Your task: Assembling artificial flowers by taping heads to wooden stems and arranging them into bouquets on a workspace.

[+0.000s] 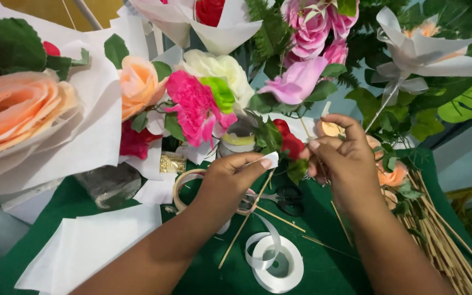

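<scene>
The left hand (226,180) pinched a small white strip (271,159) between thumb and forefinger, just left of the red flower (289,143). A thin stick (247,218) ran down from the flower, past those fingers, over the green tabletop (323,262). The right hand (345,158), just right of the flower, had its fingers curled shut, apparently on the flower's stem. Below the flower lay white tape (274,262).
</scene>
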